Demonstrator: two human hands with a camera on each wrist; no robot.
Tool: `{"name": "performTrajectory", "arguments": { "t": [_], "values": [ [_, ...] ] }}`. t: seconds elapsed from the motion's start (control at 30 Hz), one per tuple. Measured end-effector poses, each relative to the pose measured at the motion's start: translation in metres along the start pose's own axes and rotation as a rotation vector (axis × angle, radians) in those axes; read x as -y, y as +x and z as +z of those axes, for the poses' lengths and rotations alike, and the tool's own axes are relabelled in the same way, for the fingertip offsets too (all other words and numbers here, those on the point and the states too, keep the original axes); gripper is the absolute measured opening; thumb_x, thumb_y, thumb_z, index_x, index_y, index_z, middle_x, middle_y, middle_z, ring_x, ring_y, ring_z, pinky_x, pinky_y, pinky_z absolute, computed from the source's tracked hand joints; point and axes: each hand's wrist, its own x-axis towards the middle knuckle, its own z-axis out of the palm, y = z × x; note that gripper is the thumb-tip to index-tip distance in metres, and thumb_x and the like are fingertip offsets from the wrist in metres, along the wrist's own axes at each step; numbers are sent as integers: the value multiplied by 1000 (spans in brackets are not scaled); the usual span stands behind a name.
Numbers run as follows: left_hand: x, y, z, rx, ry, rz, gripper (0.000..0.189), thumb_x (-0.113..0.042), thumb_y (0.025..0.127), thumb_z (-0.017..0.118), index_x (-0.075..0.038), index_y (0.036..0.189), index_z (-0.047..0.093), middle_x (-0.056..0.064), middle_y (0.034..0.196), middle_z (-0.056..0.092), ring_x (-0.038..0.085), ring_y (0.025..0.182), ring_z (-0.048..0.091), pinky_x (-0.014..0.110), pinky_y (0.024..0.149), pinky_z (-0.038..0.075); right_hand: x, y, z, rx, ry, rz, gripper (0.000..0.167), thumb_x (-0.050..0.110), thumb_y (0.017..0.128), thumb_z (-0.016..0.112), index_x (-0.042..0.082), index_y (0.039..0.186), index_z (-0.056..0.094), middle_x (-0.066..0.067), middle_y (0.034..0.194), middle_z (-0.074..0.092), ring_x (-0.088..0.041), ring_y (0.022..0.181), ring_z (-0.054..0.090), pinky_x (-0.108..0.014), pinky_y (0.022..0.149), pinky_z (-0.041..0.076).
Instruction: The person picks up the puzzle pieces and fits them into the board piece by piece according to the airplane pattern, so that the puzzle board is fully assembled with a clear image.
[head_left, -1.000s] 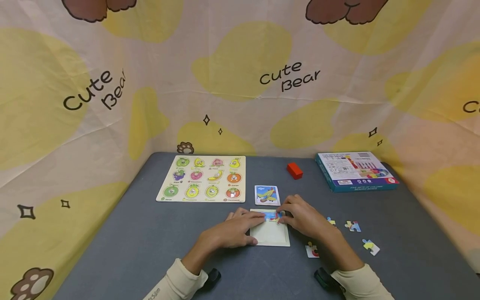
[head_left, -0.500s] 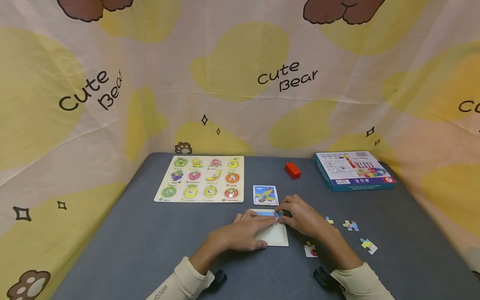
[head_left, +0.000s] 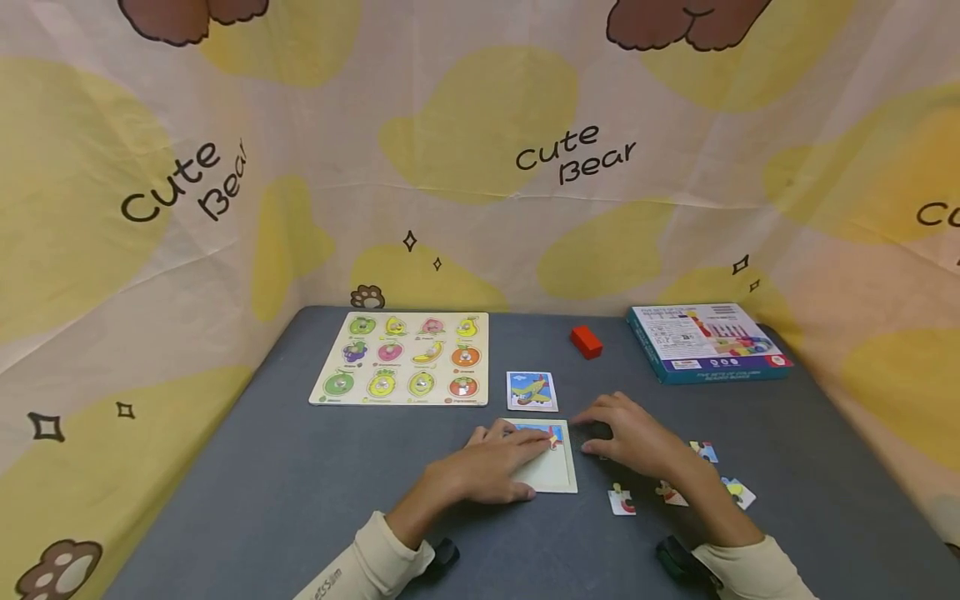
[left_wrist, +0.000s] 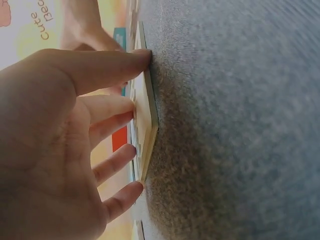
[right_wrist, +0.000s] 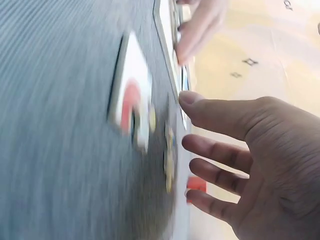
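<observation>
My left hand (head_left: 483, 468) lies over a small pale wooden puzzle board (head_left: 558, 477). Its thumb is at the board's near edge, and its straight fingers rest on the top. Joined blue and red puzzle pieces (head_left: 557, 435) show at the board's far end, partly covered by the fingers. Just right of the board is my right hand (head_left: 636, 437), thumb and fingers apart, holding nothing. A loose white puzzle piece with a red patch (right_wrist: 132, 90) lies close to it in the right wrist view. More loose pieces (head_left: 738, 492) lie under and beside the right forearm.
Behind the board lies a picture card of a yellow airplane (head_left: 532, 391). A fruit puzzle board (head_left: 405, 373) stands back left. A red block (head_left: 586, 342) and a flat boxed set (head_left: 708, 342) are at the back, before a printed cloth.
My left hand slid right across the board, its fingers onto the joined pieces. My right hand let go at the board's upper right corner and drew back to the right.
</observation>
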Motion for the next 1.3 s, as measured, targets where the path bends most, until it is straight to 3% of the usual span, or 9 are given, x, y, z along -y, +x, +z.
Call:
{"name": "performTrajectory", "arguments": {
  "t": [0.4, 0.6, 0.8, 1.3],
  "values": [
    [5, -1, 4, -50, -64, 9, 73, -39, 96, 77, -26, 161, 48, -15, 167, 40, 23, 144, 39, 42, 103, 36, -21, -33, -13, 29, -14, 51, 33, 31, 91, 84, 15, 119, 80, -1, 116, 68, -26, 110, 55, -55, 96, 48],
    [14, -7, 5, -107, -160, 4, 76, -39, 93, 82, -22, 159, 50, -5, 162, 47, 24, 141, 42, 46, 106, 37, -22, -34, -12, 35, -30, 43, 32, 33, 91, 84, 15, 118, 81, -1, 114, 66, -26, 109, 54, -54, 95, 49],
    [25, -15, 3, -115, -221, -39, 77, -40, 91, 84, -17, 158, 52, 2, 155, 47, 24, 138, 42, 48, 111, 37, -23, -35, -9, 5, -45, 20, 28, 31, 92, 84, 15, 115, 82, -1, 113, 65, -23, 107, 54, -51, 94, 50],
    [37, -19, 2, -91, -258, -77, 78, -41, 90, 84, -13, 156, 53, 2, 155, 46, 25, 137, 43, 51, 114, 37, -24, -34, -10, 29, -10, 60, 23, 35, 91, 84, 18, 106, 81, 2, 109, 66, -23, 107, 54, -51, 94, 52]
  ]
}}
